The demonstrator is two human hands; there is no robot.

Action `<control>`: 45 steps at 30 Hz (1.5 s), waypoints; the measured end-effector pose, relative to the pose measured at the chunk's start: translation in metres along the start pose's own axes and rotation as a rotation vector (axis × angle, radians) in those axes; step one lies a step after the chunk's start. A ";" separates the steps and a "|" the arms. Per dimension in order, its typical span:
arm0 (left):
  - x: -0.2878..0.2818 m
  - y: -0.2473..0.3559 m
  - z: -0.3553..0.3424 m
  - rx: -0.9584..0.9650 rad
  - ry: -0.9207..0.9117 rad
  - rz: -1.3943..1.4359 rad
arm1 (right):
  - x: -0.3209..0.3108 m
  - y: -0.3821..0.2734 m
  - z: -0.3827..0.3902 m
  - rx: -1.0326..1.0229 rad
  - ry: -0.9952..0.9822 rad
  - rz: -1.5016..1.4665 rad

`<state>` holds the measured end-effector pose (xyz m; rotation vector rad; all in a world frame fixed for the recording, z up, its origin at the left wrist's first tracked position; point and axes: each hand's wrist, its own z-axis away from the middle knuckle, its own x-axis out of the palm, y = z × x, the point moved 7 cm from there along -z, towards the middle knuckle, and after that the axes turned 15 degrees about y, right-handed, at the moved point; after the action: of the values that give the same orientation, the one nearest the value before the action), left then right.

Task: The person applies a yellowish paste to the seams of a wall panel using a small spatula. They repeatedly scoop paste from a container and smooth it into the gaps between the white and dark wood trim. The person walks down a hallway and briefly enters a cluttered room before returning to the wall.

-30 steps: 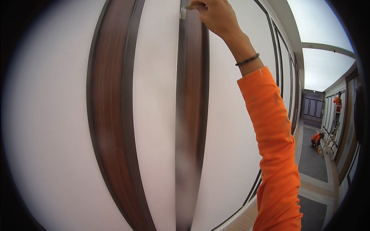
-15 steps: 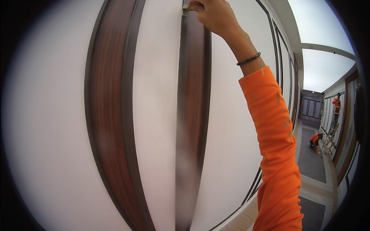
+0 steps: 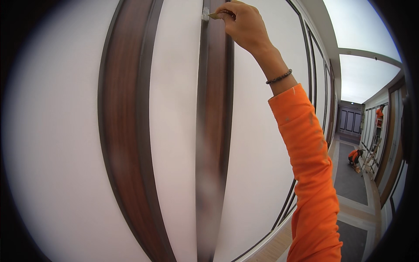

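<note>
My right hand (image 3: 246,26) is raised at the top middle, its fingers pinched on a small thin yellowish flat piece (image 3: 214,15). Its pointed end is beside a whitish smear (image 3: 205,14) on the dark edge strip (image 3: 201,78) of a narrow brown wood-grain panel (image 3: 217,87). I cannot tell exactly what kind of tool the piece is, as most of it is hidden in the fingers. A dark beaded bracelet (image 3: 279,77) circles the wrist above an orange sleeve (image 3: 305,153) with pale stains. My left hand is out of view.
A wider brown panel (image 3: 122,96) with dark edges runs down the white wall (image 3: 174,109) on the left. Down the corridor at right, one person (image 3: 355,158) crouches by a stepladder (image 3: 371,153) and another (image 3: 379,117) stands higher up. Grey floor panels (image 3: 349,183) lie below.
My right hand has come slightly down and sits a little right of the strip's edge. The whitish smear beside the piece shows more plainly. The whole view has shifted slightly.
</note>
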<state>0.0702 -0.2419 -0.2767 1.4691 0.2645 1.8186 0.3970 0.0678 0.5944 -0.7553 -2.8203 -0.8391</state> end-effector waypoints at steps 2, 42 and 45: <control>-0.002 0.000 -0.001 0.005 0.002 0.003 | 0.004 -0.005 -0.002 -0.026 0.028 0.010; 0.007 -0.001 0.005 0.041 0.026 0.008 | 0.022 -0.009 -0.006 -0.194 0.028 0.183; 0.015 -0.001 0.009 0.046 0.030 0.008 | 0.022 -0.014 -0.001 -0.183 0.038 0.126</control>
<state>0.0777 -0.2341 -0.2635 1.4767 0.3176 1.8531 0.3711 0.0667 0.5932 -0.9196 -2.6557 -1.0877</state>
